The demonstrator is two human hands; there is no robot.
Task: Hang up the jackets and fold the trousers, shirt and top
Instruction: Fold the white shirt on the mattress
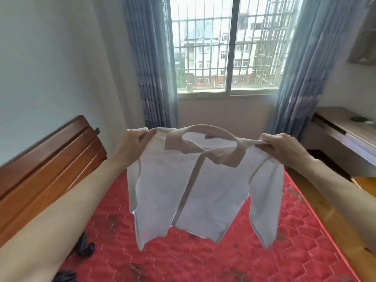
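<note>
A white collared shirt (203,192) hangs in the air above the red quilted mattress (203,259), spread out by its shoulders with the collar and front placket facing me. My left hand (132,145) grips its left shoulder. My right hand (282,149) grips its right shoulder. Both sleeves dangle down at the sides. The shirt's hem hangs free of the mattress.
A wooden headboard (46,165) stands along the left side. Dark cloth (84,245) lies on the mattress by my left forearm. A wooden desk (345,127) is at the right, a barred window (225,47) with blue curtains (150,64) ahead.
</note>
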